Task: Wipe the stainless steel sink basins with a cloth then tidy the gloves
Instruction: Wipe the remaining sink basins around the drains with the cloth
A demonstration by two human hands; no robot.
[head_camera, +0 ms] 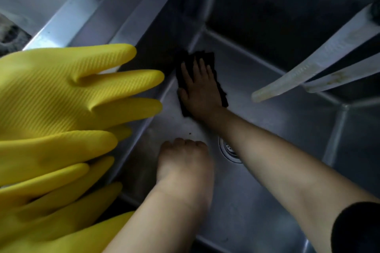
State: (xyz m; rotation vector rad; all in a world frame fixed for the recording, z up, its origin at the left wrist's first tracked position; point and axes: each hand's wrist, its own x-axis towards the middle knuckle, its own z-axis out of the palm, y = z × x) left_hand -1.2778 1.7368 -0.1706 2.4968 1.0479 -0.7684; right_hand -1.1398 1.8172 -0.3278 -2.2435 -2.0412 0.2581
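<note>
Cloth [207, 72], dark, is pressed flat against the sink [267, 88] floor's far left corner by the right hand [197, 88], fingers straight. Left hand [183, 158] is curled, empty, near the drain [228, 150]. Yellow gloves [61, 98] are draped at left.

Both of the person's forearms are showing bare from the wrist up, and neither hand is wearing a glove. The left hand [184, 158] is showing no ring, watch or band, and its forearm is running bare all the way to the lower edge of the view, with no sleeve coming into sight. The right hand [198, 88] is likewise wearing nothing on its fingers or wrist. A black sleeve [357, 230] is covering the right arm near the elbow, its rounded cuff edge sitting pushed up high at the lower right corner, plain and without any visible marking or pattern.
</note>
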